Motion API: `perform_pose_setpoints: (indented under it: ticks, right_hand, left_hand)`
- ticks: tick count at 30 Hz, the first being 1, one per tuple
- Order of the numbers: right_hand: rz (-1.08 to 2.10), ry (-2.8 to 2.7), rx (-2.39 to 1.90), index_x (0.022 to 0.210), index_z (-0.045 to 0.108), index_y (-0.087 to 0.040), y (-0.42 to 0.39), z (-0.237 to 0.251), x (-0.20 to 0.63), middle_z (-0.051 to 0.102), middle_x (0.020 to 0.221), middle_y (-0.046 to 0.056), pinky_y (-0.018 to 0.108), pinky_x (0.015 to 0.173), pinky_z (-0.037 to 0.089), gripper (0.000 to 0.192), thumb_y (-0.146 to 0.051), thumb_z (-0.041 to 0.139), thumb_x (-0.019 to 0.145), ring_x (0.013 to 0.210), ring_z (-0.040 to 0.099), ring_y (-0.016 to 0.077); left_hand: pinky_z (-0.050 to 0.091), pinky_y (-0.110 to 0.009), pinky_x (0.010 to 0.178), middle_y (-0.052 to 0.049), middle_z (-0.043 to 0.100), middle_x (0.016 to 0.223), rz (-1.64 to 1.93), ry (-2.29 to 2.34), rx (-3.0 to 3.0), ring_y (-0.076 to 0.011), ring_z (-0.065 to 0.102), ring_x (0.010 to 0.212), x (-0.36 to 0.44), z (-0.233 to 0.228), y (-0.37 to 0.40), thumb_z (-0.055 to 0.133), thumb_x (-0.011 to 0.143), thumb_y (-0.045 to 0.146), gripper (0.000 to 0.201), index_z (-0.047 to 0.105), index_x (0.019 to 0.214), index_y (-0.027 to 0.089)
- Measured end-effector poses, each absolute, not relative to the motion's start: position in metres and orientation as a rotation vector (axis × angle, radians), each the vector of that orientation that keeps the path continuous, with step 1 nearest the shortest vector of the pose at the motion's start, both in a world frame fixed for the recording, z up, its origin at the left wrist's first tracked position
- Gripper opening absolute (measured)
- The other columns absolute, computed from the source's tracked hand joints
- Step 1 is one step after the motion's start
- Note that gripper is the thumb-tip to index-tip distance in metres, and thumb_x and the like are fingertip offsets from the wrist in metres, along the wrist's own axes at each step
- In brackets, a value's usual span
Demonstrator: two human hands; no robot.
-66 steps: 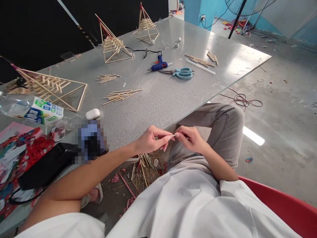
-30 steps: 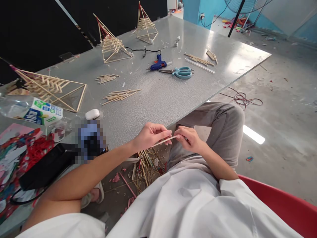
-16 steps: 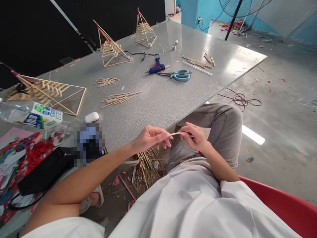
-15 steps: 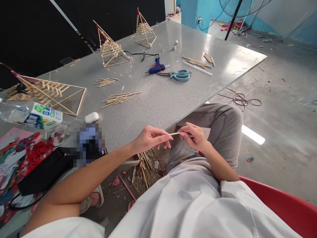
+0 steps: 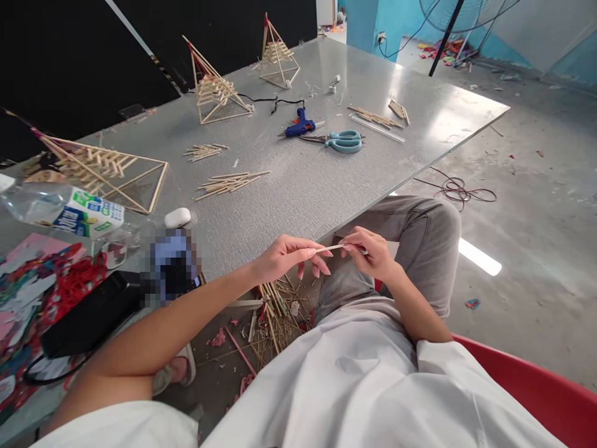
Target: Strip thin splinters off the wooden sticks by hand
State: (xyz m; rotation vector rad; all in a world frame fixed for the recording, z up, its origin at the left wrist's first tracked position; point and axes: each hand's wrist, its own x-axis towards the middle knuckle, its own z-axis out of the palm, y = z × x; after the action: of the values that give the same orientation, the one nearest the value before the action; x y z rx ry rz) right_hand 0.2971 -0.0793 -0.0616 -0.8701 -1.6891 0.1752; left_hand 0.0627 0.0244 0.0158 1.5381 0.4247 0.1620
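Two hands on one stick (image 5: 336,247) | left hand (image 5: 284,258) pinches one end, right hand (image 5: 370,255) the other, fingertips closed | held level over the lap, just off the table (image 5: 303,186) edge, probably for inspection | scissors (image 5: 342,140) well apart

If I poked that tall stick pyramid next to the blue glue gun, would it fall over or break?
The stick pyramid would probably slide rather than tip: it stands on a wide open base and narrows toward the top. It looks very light, being only thin sticks. A hard poke might snap a stick or a joint, since each piece is so slender.
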Motion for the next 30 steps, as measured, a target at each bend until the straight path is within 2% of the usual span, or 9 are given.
perform_pose_setpoints:
  ticks: [4,10,22,30]
  right_hand:
    - [0.191,-1.695,-0.881,0.113,0.067,-0.023,-0.080,-0.063,0.299,0.075,0.076,0.003,0.027,0.060,0.051,0.012,-0.014,0.059,0.109,0.069,0.065,0.0170]
    - [0.211,-1.695,-0.885,0.114,0.068,-0.023,-0.081,-0.062,0.298,0.075,0.076,0.002,0.026,0.057,0.048,0.016,-0.010,0.061,0.107,0.068,0.064,0.0172]
    - [0.184,-1.717,-0.885,0.118,0.068,-0.023,-0.084,-0.064,0.293,0.077,0.077,0.003,0.031,0.058,0.053,0.017,-0.013,0.058,0.108,0.069,0.068,0.0191]
    - [0.123,-1.737,-0.892,0.118,0.068,-0.024,-0.083,-0.063,0.292,0.077,0.079,0.004,0.031,0.059,0.056,0.015,-0.015,0.061,0.108,0.068,0.067,0.0192]
  left_hand:
    - [0.052,-0.021,0.052,-0.014,0.084,0.081,0.164,0.432,1.598,-0.0171,0.075,0.067,0.063,0.015,0.022,0.068,0.102,0.045,0.040,0.080,0.112,0.008]
    - [0.052,-0.022,0.058,-0.003,0.071,0.057,0.236,0.391,1.686,-0.0117,0.062,0.052,0.063,0.012,0.019,0.065,0.106,0.043,0.037,0.079,0.102,0.009]
    - [0.052,-0.023,0.057,-0.002,0.069,0.052,0.272,0.464,1.710,-0.0115,0.060,0.048,0.062,0.009,0.017,0.068,0.102,0.042,0.035,0.081,0.092,0.010]
    - [0.052,-0.018,0.049,-0.005,0.074,0.062,0.340,0.613,1.662,-0.0099,0.062,0.050,0.068,0.011,0.009,0.078,0.095,0.047,0.037,0.084,0.088,0.011]
